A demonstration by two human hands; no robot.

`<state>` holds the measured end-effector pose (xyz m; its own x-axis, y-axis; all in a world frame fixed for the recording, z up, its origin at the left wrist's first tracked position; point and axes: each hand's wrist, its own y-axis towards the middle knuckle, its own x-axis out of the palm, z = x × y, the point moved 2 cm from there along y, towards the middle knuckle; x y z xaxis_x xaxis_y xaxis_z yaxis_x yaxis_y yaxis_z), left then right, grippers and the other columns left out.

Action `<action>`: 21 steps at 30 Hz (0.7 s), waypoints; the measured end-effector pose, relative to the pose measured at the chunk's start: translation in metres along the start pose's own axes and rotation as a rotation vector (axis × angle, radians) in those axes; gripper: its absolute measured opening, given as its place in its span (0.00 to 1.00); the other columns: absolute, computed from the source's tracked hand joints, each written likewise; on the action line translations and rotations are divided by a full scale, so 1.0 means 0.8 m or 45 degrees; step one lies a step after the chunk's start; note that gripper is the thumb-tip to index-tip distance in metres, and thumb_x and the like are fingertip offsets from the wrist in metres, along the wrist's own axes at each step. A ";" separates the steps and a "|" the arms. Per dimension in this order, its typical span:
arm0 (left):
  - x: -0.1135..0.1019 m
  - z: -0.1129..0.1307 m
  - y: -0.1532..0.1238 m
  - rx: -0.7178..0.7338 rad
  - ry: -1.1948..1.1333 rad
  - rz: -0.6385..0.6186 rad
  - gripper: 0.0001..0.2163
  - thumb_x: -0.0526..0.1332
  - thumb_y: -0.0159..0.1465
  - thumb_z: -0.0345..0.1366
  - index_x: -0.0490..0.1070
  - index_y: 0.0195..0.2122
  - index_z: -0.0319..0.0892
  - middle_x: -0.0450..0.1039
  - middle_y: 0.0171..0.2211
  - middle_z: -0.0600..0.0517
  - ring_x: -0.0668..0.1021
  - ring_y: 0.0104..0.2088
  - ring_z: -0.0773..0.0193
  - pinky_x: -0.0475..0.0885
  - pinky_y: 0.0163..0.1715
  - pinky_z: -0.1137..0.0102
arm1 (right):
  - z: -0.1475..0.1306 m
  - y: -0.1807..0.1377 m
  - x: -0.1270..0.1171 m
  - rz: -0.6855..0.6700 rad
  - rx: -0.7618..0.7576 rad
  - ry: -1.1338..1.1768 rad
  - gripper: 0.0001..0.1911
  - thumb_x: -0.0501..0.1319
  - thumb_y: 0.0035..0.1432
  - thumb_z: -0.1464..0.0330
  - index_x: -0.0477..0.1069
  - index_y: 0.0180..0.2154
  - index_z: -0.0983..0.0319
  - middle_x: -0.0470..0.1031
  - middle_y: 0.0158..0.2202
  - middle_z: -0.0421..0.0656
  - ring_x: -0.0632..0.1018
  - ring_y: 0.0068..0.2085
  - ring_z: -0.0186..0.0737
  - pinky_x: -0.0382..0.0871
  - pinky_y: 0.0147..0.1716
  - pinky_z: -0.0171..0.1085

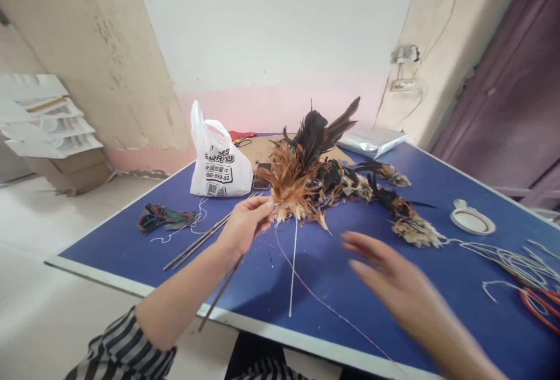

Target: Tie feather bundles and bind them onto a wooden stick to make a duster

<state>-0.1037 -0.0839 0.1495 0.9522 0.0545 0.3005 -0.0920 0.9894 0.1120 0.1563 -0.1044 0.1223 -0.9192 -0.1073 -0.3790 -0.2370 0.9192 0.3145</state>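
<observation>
My left hand (247,222) is closed round a thin brown stick (221,295) and the base of a bunch of brown and black feathers (289,179). The feathers fan out above the fingertips. A pinkish thread (324,303) trails from the bunch toward the table's front edge. Below the feathers, a thin white stick (293,275) points at me. My right hand (389,275), slightly blurred, hovers over the table to the right of the thread, thumb and fingers apart, with nothing visible in it. Behind the bunch lie more dark feathers (332,179).
On the blue table (341,333) stand a white plastic bag (221,164) and a roll of tape (472,220). Several sticks (199,243) and greenish feathers (161,218) lie left. Feather bundles (413,225), white cord (507,257) and red-handled scissors (540,307) are right; a phone (262,176) is behind.
</observation>
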 end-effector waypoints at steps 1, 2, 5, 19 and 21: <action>0.008 -0.006 -0.005 -0.016 -0.026 -0.022 0.09 0.67 0.49 0.35 0.71 0.28 0.37 0.69 0.21 0.53 0.66 0.19 0.75 0.56 0.16 0.80 | -0.009 0.010 0.031 -0.060 -0.015 0.134 0.20 0.60 0.52 0.61 0.67 0.48 0.55 0.71 0.47 0.47 0.72 0.46 0.47 0.66 0.47 0.46; 0.014 -0.011 -0.010 -0.036 -0.050 -0.036 0.09 0.67 0.49 0.36 0.71 0.28 0.37 0.69 0.22 0.53 0.66 0.19 0.75 0.56 0.16 0.80 | -0.017 0.022 0.063 -0.133 -0.038 0.293 0.20 0.59 0.53 0.61 0.65 0.48 0.57 0.71 0.47 0.47 0.73 0.45 0.45 0.67 0.46 0.45; 0.018 -0.021 -0.019 -0.043 -0.098 -0.043 0.09 0.66 0.50 0.36 0.72 0.29 0.37 0.67 0.20 0.55 0.65 0.19 0.76 0.58 0.17 0.79 | -0.027 0.052 0.133 -0.333 -0.038 0.629 0.17 0.54 0.57 0.60 0.65 0.47 0.60 0.73 0.35 0.44 0.74 0.28 0.35 0.71 0.30 0.36; 0.008 -0.063 -0.016 0.203 0.420 -0.001 0.10 0.63 0.52 0.33 0.75 0.36 0.40 0.73 0.29 0.50 0.72 0.28 0.66 0.66 0.30 0.72 | -0.039 0.020 0.132 -0.174 -0.871 -0.111 0.11 0.49 0.59 0.72 0.70 0.35 0.60 0.70 0.43 0.46 0.70 0.41 0.38 0.63 0.42 0.38; 0.009 -0.062 -0.025 0.305 0.526 -0.002 0.09 0.63 0.51 0.31 0.76 0.34 0.41 0.73 0.32 0.49 0.73 0.33 0.63 0.67 0.36 0.70 | -0.042 0.025 0.137 -0.171 -0.819 -0.027 0.12 0.47 0.61 0.71 0.68 0.33 0.61 0.71 0.34 0.45 0.70 0.35 0.36 0.64 0.37 0.36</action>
<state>-0.0801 -0.0969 0.1023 0.9840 0.1497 -0.0964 -0.1086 0.9335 0.3418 0.0402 -0.1106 0.1163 -0.8636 -0.1917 -0.4662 -0.4961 0.4877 0.7183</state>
